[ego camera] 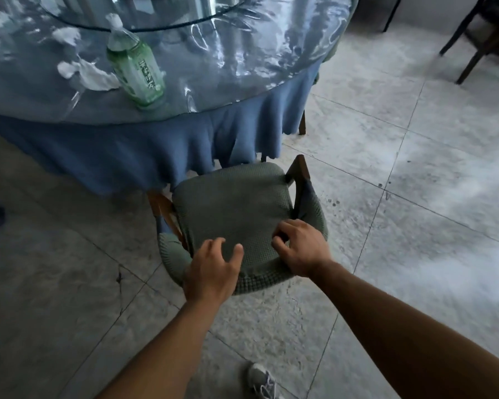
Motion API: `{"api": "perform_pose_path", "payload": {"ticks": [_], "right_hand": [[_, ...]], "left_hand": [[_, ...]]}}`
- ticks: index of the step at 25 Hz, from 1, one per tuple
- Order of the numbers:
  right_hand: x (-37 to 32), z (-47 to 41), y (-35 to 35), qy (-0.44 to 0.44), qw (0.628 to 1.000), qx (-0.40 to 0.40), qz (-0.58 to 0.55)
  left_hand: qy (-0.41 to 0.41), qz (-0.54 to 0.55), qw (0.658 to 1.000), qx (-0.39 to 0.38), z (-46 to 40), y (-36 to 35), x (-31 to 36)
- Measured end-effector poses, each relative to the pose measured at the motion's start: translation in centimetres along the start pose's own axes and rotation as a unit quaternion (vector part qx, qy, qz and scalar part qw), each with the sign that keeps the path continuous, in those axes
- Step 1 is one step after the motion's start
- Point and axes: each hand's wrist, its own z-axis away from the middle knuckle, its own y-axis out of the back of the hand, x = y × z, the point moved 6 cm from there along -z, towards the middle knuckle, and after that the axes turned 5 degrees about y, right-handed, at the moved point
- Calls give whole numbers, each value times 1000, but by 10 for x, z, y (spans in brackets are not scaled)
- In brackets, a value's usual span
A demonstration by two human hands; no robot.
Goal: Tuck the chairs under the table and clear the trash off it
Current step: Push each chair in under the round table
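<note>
Resting on the curved back of a green-covered chair (236,214), both hands sit at the near edge of the scene. The left hand (211,272) lies over the backrest's left part with fingers spread and loosely open, thumb out toward the seat, closed on nothing. The right hand (300,249) sits on the right part, fingers curled down into the cover; whether they actually pinch the fabric cannot be told.

The chair's seat faces the round table (257,90), and its far edge just meets the hanging blue tablecloth (144,151); most of the seat lies outside the table's rim. Tiled floor (415,174) is open to the right of the chair and on the near side, where a grey sneaker (262,381) shows.

On the tabletop, under a clear plastic sheet's glare, a green plastic bottle (136,67) stands close to the near rim, with crumpled white tissues (87,73) just left of it and more farther left. A glass turntable (144,15) lies beyond. Another dark chair (484,36) stands far right, well apart from the table.
</note>
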Motion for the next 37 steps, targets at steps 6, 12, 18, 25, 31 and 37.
{"api": "perform_pose_path", "payload": {"ticks": [6, 12, 18, 25, 31, 37], "right_hand": [[4, -65, 4, 48, 999, -24, 6], [-5, -116, 1, 83, 996, -30, 14], [-17, -167, -2, 93, 996, 0, -11], [-31, -235, -2, 107, 993, 49, -28], [-51, -295, -8, 142, 987, 65, -30], [-71, -360, -15, 156, 982, 101, -29]], "left_hand": [[32, 13, 999, 21, -45, 10, 12], [28, 30, 998, 52, -86, 25, 7], [24, 80, 990, 112, -127, 50, 3], [-4, 78, 982, 170, -188, 78, 3], [-6, 61, 973, 223, -242, 108, -3], [-30, 38, 965, 258, -304, 137, -9]]}}
